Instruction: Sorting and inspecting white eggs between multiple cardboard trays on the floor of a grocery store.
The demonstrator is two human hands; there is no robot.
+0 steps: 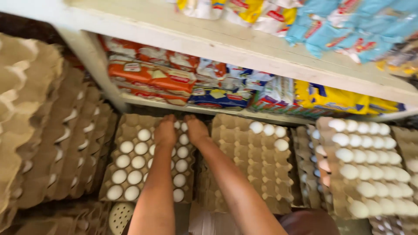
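A: Both hands are down on the egg tray (pixel 126 167), palms flat. Left hand (pixel 165 130) and right hand (pixel 196 128) sit side by side at the tray's 12 o'clock edge, on top of the eggs (pixel 130 163).

B: Gripping anything?

A: Can't tell. The fingers point away from the camera and their tips are hidden. It looks like pressing or resting, with nothing lifted.

B: Where's the tray?

A: Under the bottom shelf (pixel 183 106), with a tray stack (pixel 35 126) at its 9 o'clock and a near-empty tray (pixel 248 169) at its 3. Only 4 eggs are left on that one.

B: Handling?

A: My read: the eggs are fragile and smooth, and the pulp tray is light alone but heavy loaded, and it flexes. I'd take it under 2 opposite edges, kept level. No pinching a corner, no top load.

B: Beyond that?

A: A full tray (pixel 370 165) at far 3 o'clock, snack packets (pixel 152 76) on the shelf at 12.
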